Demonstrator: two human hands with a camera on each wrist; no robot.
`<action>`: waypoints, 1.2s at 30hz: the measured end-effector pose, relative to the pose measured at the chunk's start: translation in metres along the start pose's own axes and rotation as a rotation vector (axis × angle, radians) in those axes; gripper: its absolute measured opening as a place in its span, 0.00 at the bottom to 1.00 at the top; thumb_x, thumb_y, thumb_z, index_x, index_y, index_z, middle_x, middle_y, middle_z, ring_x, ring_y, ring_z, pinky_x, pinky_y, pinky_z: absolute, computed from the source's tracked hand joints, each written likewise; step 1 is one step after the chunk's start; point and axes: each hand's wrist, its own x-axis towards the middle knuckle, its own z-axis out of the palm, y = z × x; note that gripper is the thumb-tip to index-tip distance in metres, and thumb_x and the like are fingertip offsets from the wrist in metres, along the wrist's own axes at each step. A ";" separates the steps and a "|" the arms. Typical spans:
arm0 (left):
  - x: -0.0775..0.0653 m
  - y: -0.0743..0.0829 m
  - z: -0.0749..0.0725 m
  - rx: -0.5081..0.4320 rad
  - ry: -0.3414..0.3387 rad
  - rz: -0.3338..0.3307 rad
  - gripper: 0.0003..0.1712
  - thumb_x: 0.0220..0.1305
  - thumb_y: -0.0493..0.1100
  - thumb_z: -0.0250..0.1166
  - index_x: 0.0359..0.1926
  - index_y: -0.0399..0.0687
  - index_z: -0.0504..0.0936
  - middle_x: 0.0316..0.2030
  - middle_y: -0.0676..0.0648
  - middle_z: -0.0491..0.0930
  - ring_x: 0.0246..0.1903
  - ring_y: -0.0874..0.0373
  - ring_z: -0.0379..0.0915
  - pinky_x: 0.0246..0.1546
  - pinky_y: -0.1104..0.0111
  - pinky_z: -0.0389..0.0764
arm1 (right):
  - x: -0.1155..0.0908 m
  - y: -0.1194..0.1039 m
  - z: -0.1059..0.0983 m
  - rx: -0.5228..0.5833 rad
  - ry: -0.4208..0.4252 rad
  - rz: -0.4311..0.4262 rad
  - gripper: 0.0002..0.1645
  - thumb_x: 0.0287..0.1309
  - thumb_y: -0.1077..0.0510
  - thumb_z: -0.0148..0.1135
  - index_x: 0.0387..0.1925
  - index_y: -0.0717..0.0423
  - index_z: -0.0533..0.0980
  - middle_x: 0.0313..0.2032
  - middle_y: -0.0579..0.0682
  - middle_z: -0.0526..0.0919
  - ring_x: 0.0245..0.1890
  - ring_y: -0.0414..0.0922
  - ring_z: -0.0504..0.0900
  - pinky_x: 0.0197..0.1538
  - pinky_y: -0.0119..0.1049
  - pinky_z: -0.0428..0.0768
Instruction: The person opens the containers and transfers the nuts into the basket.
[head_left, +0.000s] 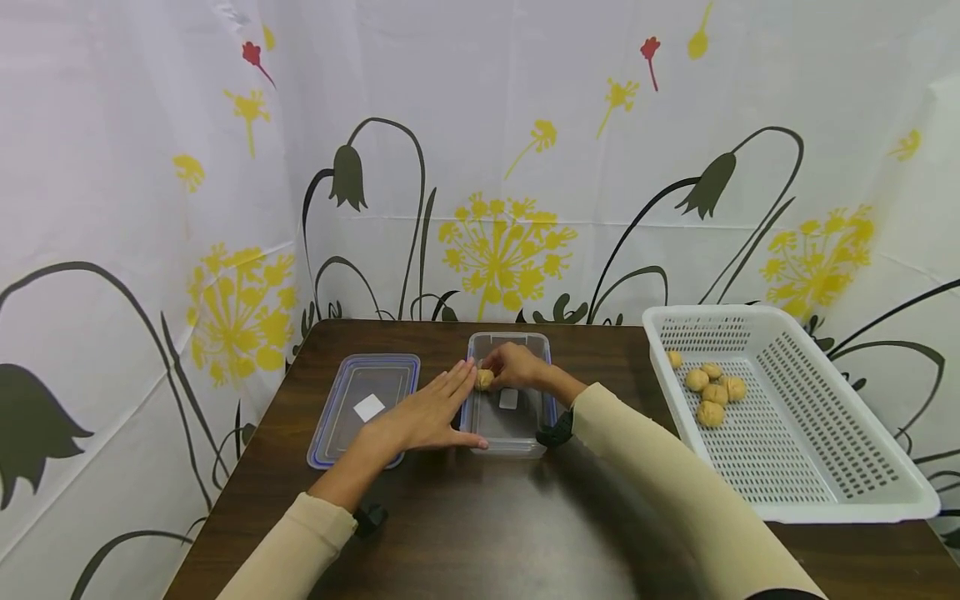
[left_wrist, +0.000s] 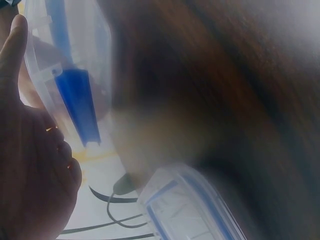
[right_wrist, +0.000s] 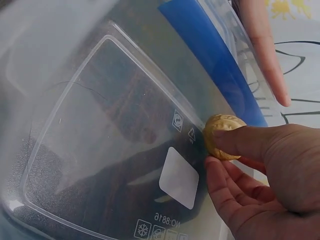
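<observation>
A clear plastic food container point(head_left: 525, 425) with blue side clips stands on the table. Inside it, my right hand point(head_left: 517, 367) pinches a walnut point(right_wrist: 223, 136) between thumb and fingers, close to the left wall. My left hand point(head_left: 427, 410) lies along the outside of that wall, fingers straight and thumb spread over the near rim. The right wrist view shows a white label point(right_wrist: 179, 178) on the container's floor. To the left lies the container's blue-edged lid point(head_left: 341, 417), with a white sticker on it.
A white perforated basket point(head_left: 795, 450) stands on the right side of the table, with several walnuts point(head_left: 711, 413) at its left end. Behind the dark wooden table point(head_left: 465, 525) hangs a flower-printed curtain point(head_left: 495, 167).
</observation>
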 end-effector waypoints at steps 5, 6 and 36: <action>0.000 0.000 -0.001 -0.002 -0.001 -0.002 0.69 0.65 0.77 0.64 0.84 0.34 0.44 0.85 0.34 0.39 0.84 0.44 0.35 0.82 0.50 0.47 | -0.001 -0.002 -0.001 -0.012 -0.029 -0.025 0.18 0.58 0.64 0.77 0.51 0.61 0.87 0.43 0.53 0.92 0.41 0.43 0.86 0.50 0.35 0.84; 0.000 0.000 -0.001 -0.002 -0.001 -0.002 0.69 0.65 0.77 0.64 0.84 0.34 0.44 0.85 0.34 0.38 0.84 0.44 0.35 0.82 0.50 0.47 | -0.002 -0.003 -0.001 -0.017 -0.036 -0.029 0.17 0.58 0.64 0.77 0.50 0.60 0.87 0.42 0.52 0.92 0.40 0.42 0.86 0.50 0.35 0.83; -0.002 0.002 -0.003 -0.032 -0.004 -0.006 0.70 0.65 0.78 0.63 0.84 0.34 0.44 0.85 0.35 0.37 0.84 0.44 0.35 0.82 0.49 0.47 | -0.039 -0.021 -0.052 0.007 -0.206 -0.131 0.21 0.64 0.64 0.73 0.57 0.67 0.83 0.47 0.54 0.91 0.46 0.43 0.89 0.51 0.34 0.86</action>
